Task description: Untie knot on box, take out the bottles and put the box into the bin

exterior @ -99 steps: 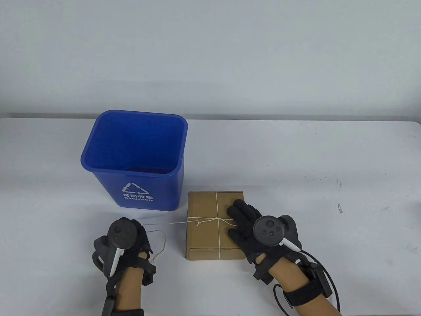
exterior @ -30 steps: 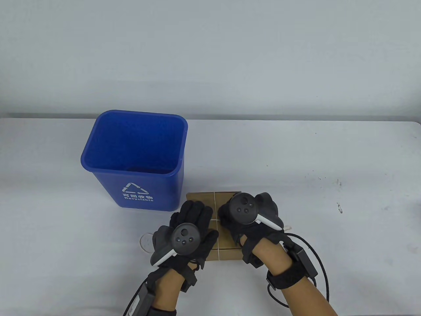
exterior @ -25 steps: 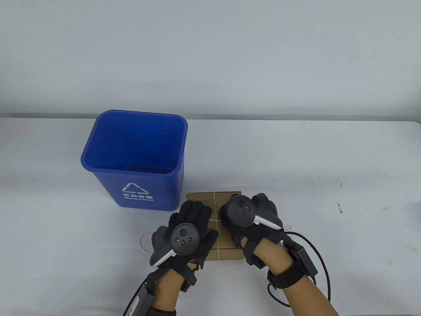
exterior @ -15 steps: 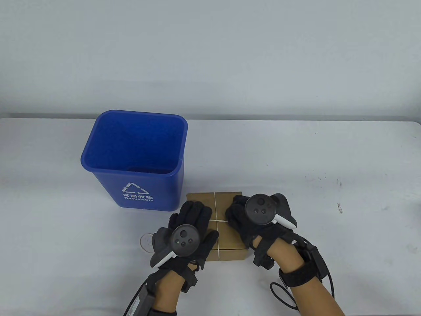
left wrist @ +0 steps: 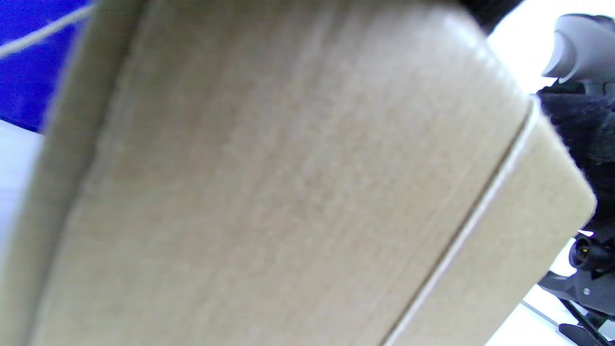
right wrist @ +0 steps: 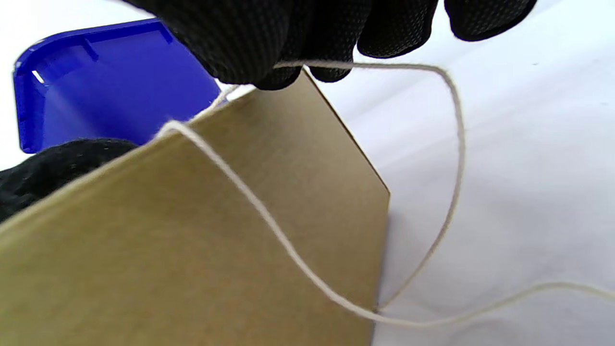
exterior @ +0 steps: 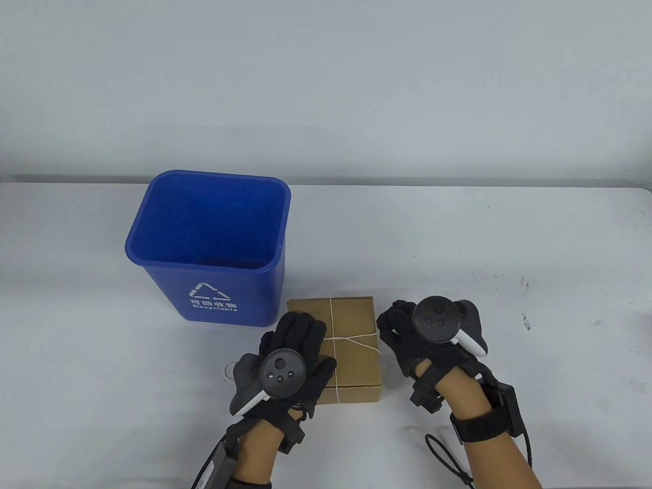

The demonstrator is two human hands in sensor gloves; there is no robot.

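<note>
The left hand (exterior: pixel 293 351) lies flat on the brown cardboard box (exterior: pixel 351 356) beside the blue plastic recycling bin (exterior: pixel 209 244); the right hand (exterior: pixel 407 331) pinches the white string (right wrist: pixel 288 242) at the box's right edge. The untying step is in hand; next, the string needs pulling clear of the box.
</note>
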